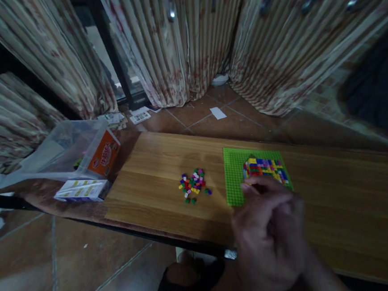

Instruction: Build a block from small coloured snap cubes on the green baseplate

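Note:
A green studded baseplate (233, 174) lies on the wooden tabletop, bearing a block of small multicoloured toy bricks (266, 166). My left hand (256, 248) and my right hand (291, 214) come together over the plate's near edge, overlapping and somewhat blurred. Both have curled fingers, with fingertips close to the near side of the built bricks. Whatever they may be pinching is too small or hidden to make out. Left of the plate lies a loose pile of small coloured bricks (193, 183), apart from both hands.
A clear plastic bin (69, 146) with an orange label stands at the left end, beside a white and purple box (82, 190). Striped curtains (186, 43) hang behind the table. Papers (218, 113) lie on the tiled floor. My legs (188, 282) are below the near edge.

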Demonstrator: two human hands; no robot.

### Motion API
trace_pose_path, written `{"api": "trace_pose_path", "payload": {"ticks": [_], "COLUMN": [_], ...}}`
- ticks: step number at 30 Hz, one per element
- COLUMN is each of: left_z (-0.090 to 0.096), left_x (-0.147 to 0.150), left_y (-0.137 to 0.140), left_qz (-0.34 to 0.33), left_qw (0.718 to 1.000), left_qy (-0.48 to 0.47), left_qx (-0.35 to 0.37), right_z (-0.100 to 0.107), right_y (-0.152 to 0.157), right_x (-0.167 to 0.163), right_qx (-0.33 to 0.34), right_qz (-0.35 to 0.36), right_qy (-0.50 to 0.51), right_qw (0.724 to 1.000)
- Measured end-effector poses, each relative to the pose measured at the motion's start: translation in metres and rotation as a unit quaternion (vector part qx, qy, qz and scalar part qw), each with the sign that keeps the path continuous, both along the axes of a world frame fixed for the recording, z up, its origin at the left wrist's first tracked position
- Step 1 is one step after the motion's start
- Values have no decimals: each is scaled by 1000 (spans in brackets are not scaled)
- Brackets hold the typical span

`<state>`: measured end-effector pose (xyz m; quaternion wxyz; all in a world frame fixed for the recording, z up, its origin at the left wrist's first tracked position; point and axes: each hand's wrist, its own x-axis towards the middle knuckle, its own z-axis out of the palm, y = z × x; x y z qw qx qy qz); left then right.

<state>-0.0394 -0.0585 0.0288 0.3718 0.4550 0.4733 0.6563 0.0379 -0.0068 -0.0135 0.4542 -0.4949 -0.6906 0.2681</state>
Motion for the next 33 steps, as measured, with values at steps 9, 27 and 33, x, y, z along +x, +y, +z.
{"api": "trace_pose_path", "payload": {"ticks": [9, 27, 33], "left_z": [-12, -31, -31], "left_x": [-11, 10, 13], "left_y": [33, 27, 28], "left_qz": [17, -149, -163], "left_qw": [926, 943, 944], "left_qy": [-268, -22, 5], "left_qx": [-263, -298, -286], "right_z": [2, 4, -2], "right_y": [23, 19, 19], "right_x": [64, 56, 57], "right_qx": [31, 96, 70], "right_qz": [-109, -30, -43], "right_qy": [-1, -247, -192], "right_qw": [994, 964, 978]}}
